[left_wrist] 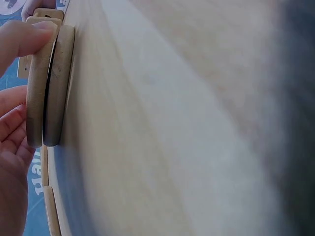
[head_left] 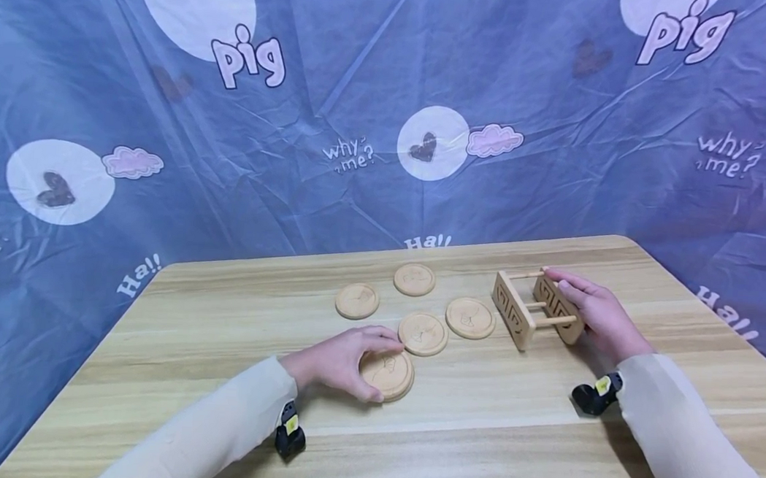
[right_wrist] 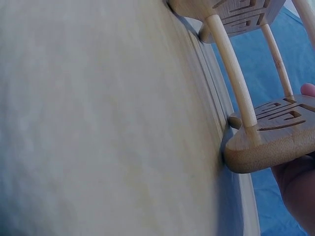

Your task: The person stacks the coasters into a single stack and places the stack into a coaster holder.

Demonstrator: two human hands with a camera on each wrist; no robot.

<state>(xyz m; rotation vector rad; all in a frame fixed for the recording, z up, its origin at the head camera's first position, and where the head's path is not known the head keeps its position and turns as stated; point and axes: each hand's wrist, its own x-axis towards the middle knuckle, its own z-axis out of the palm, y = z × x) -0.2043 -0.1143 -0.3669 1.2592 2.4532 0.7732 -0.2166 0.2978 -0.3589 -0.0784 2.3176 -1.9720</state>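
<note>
Near the front middle of the table, my left hand (head_left: 353, 361) holds a round wooden coaster (head_left: 386, 373) by its edge, thumb at the near side and fingers at the far side. In the left wrist view that coaster (left_wrist: 37, 93) lies over a second coaster (left_wrist: 59, 88), with a thin dark gap between them. My right hand (head_left: 599, 311) grips the right end panel of a wooden coaster holder (head_left: 512, 313). Carved end panels and round rods (right_wrist: 231, 69) make up the holder, which stands on the table.
Several more engraved coasters lie flat: one (head_left: 422, 334) right by my left fingertips, one (head_left: 470, 318) left of the holder, two (head_left: 356, 301) farther back. A blue printed cloth (head_left: 282, 160) hangs behind the wooden table (head_left: 475, 449).
</note>
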